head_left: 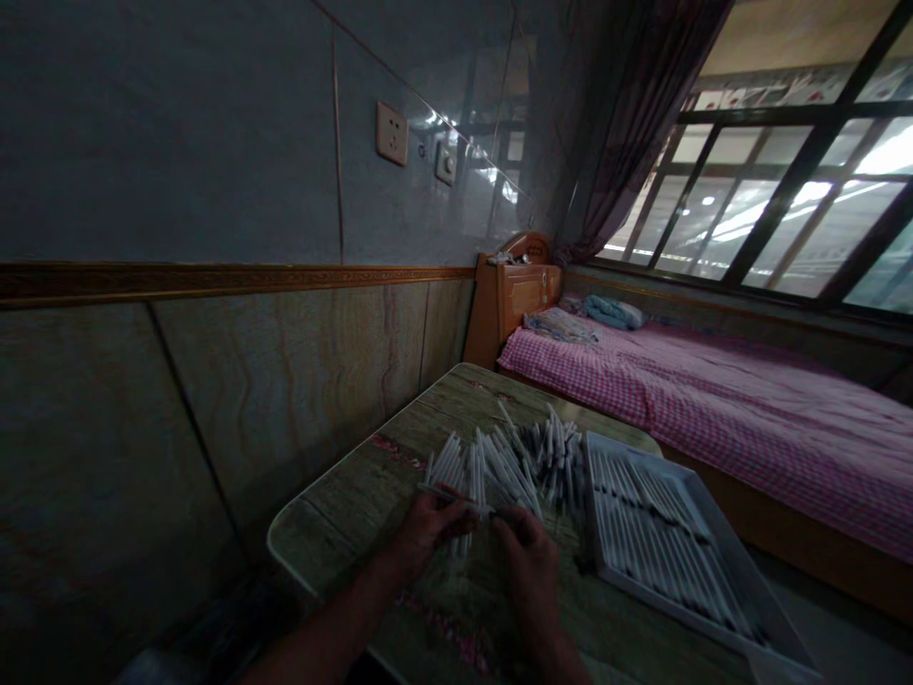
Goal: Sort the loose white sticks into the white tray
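Over the near part of the table [342, 509], my left hand [432, 523] pinches a thin white pen tube [456, 499] that lies roughly level, pointing right. My right hand [524, 542] is closed at the tube's right end, its fingertips on a small dark piece [492, 515]. Just beyond my hands lie loose white tubes [503, 466] in fanned piles. A heap of dark-tipped pieces [560, 452] sits to their right. Further right, a white tray [720, 514] holds rows of white tubes with dark ends.
A tiled wall [342, 362] runs along the table's left side. Behind the table stand a wooden headboard [524, 295] and a bed with a pink checked cover [685, 390]. A window and a dark curtain [642, 105] are at the upper right.
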`<control>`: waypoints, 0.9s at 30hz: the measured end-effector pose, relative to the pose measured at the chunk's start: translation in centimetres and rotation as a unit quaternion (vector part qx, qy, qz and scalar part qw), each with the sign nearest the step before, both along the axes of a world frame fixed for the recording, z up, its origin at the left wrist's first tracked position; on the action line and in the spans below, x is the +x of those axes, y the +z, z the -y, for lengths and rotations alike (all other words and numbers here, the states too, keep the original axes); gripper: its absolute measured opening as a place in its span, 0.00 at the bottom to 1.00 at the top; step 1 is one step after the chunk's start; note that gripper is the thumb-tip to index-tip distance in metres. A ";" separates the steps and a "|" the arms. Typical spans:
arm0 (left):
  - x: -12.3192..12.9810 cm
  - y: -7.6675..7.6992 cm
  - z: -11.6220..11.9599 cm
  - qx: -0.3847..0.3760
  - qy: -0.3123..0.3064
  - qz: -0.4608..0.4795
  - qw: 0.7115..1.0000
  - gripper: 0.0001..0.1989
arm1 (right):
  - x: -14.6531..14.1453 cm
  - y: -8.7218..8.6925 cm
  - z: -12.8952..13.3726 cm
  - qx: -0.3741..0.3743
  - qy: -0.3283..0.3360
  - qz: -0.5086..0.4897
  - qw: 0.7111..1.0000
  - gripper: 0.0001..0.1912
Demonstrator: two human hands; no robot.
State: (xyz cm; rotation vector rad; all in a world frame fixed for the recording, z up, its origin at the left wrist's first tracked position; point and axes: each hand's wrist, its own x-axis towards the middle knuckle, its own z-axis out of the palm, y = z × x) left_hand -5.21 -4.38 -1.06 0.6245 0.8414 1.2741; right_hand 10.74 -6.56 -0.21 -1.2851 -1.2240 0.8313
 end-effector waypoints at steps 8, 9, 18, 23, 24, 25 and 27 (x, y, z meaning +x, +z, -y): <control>0.1 0.0 0.1 0.003 0.009 -0.018 1.000 0.23 | 0.1 0.1 0.1 0.000 -0.003 0.031 1.000 0.11; 0.1 0.2 0.2 0.001 0.011 -0.016 1.000 0.24 | 0.0 0.1 0.1 -0.001 -0.004 0.029 1.000 0.11; 0.0 0.7 0.4 -0.015 0.015 0.026 0.999 0.23 | -0.1 -0.6 0.1 0.003 0.014 -0.022 1.000 0.12; 0.0 0.5 0.2 -0.014 0.023 0.050 0.998 0.23 | 0.3 -1.2 -0.4 -0.018 0.008 -0.066 0.998 0.13; 0.0 0.4 0.2 -0.011 0.021 0.048 0.999 0.23 | 0.2 -1.2 -0.4 -0.021 0.011 -0.072 0.997 0.13; 0.0 0.4 0.2 -0.009 0.020 0.045 0.999 0.22 | 0.2 -1.2 -0.4 -0.025 0.013 -0.077 0.997 0.13; 0.1 0.4 0.2 -0.009 0.018 0.037 0.999 0.22 | 0.0 -1.1 -0.4 -0.035 0.020 -0.079 0.996 0.13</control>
